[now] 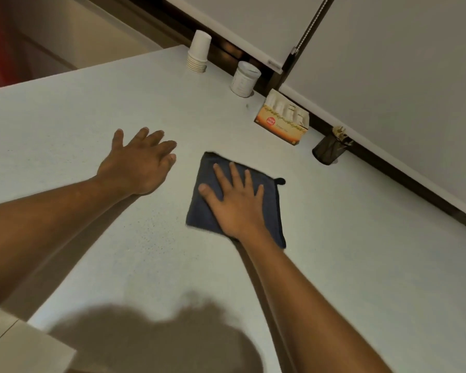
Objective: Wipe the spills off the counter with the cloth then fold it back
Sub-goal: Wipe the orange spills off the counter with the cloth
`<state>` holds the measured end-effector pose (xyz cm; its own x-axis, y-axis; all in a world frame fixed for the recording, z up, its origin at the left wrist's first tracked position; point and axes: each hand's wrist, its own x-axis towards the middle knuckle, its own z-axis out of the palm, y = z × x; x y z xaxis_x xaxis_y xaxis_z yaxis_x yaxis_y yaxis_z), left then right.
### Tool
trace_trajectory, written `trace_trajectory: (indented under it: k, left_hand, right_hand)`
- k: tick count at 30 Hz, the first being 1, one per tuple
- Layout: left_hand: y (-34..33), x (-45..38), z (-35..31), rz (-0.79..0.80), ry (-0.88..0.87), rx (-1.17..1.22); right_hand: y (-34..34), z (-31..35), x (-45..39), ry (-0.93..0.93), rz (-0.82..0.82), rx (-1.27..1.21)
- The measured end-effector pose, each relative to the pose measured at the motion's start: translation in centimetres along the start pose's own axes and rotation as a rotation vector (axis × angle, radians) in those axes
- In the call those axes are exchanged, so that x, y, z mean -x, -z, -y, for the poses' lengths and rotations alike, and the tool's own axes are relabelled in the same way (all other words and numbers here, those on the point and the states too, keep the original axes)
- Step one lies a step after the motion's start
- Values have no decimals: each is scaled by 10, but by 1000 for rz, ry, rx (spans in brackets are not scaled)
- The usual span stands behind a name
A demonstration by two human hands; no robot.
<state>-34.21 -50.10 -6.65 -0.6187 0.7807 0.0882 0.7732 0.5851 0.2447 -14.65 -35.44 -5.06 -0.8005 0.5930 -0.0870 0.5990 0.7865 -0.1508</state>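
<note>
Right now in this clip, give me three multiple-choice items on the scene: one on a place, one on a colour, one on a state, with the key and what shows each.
1. Where does the cloth lie on the counter?
A. Inside the mesh cup
B. Flat on the counter under the right hand
C. Draped over the box

2. What colour is the cloth?
A. Dark blue
B. Bright yellow
C. White

3. How is the left hand?
A. Gripping the jar
B. Holding a paper cup
C. Open, fingers spread, holding nothing

Key: 1 B, the right hand presses palm down on the cloth, which lies flat. 2 A, its fabric reads dark blue against the pale counter. 3 C, the left hand is spread out to the left of the cloth, well short of the stack of paper cups and the jar.
</note>
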Motion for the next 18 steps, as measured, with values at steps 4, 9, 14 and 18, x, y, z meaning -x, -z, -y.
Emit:
trace_trajectory:
  k: [4, 9, 14, 18]
  left_hand:
    - [-5, 2, 4, -12, -10, 1]
    - [-11, -4, 5, -3, -25, -36]
    - [-18, -16, 19, -37, 14, -22]
    - [-17, -13, 15, -19, 11, -29]
  right_hand:
    - [-9, -31, 108, 47, -26, 4]
    - [9, -115, 135, -193, -12, 48]
    - [33, -189, 29, -468, -73, -17]
    - [31, -187, -50, -633, -61, -90]
